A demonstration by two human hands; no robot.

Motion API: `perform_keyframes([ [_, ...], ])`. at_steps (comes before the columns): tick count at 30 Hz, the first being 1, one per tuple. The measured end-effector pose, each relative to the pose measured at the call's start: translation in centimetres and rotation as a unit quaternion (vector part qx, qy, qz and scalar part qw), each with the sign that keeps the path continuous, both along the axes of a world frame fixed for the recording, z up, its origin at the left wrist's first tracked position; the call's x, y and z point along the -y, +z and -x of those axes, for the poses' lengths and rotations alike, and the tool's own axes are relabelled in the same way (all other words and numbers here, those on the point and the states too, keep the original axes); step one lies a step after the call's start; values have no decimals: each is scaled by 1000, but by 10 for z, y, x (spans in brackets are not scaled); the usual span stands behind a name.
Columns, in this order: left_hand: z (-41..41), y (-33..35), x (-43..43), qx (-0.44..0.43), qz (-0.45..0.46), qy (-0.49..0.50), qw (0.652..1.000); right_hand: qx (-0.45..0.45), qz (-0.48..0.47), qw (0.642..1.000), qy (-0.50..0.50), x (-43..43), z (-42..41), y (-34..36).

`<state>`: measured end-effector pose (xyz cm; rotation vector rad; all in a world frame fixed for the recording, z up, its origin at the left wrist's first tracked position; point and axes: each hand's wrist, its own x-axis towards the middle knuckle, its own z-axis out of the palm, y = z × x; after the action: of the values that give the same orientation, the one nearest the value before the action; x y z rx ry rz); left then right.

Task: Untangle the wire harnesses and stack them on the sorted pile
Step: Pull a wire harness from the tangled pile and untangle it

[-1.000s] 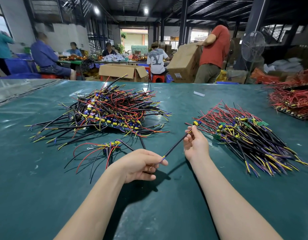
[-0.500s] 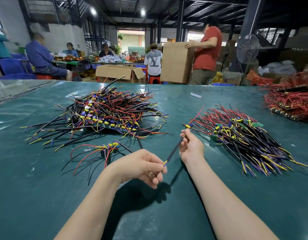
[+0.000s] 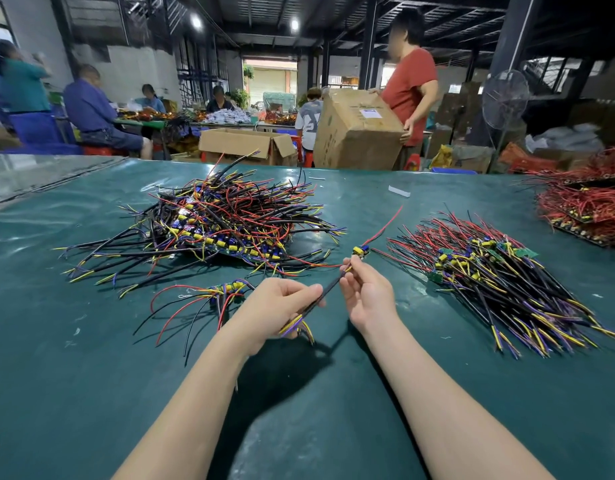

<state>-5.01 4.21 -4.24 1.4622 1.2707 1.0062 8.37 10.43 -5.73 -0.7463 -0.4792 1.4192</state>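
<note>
I hold one wire harness (image 3: pixel 328 289) stretched between both hands above the green table (image 3: pixel 91 375). My left hand (image 3: pixel 278 311) grips its black sleeve near the yellow and purple end wires. My right hand (image 3: pixel 366 292) pinches the sleeve just below its small yellow and blue component, from which a red wire points up and right. A tangled pile of harnesses (image 3: pixel 223 223) lies at the back left. The sorted pile (image 3: pixel 496 275) lies fanned out to the right of my right hand. A small loose bunch of harnesses (image 3: pixel 209 299) rests left of my left hand.
A heap of red-wired boards (image 3: pixel 583 206) sits at the table's far right edge. A white scrap (image 3: pixel 399 191) lies at the back. Beyond the table a person in red carries a large cardboard box (image 3: pixel 354 133); others sit at distant benches.
My left hand has slid up along the sleeve, so the yellow and purple ends now stick out below it. Both hands have come closer together.
</note>
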Motion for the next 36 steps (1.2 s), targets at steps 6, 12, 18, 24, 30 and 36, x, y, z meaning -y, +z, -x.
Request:
perform_keyframes([
  [6,-7,-6,2,-60,-11,-37,997,28,18,999,14,1,3,-3],
  [12,-8,-8,4,-103,-20,-96,990,10,3,1000,3,-1,4,-2],
  [18,-9,-11,1,-111,-24,-111,987,48,-14,999,-8,0,-1,-2],
  [24,2,-7,-15,158,-4,96,983,199,-52,944,256,14,9,4],
  [30,11,-10,-15,210,-31,130,968,320,-104,879,338,24,22,6],
  [36,17,-7,-16,271,9,187,944,442,-154,834,292,25,21,11],
])
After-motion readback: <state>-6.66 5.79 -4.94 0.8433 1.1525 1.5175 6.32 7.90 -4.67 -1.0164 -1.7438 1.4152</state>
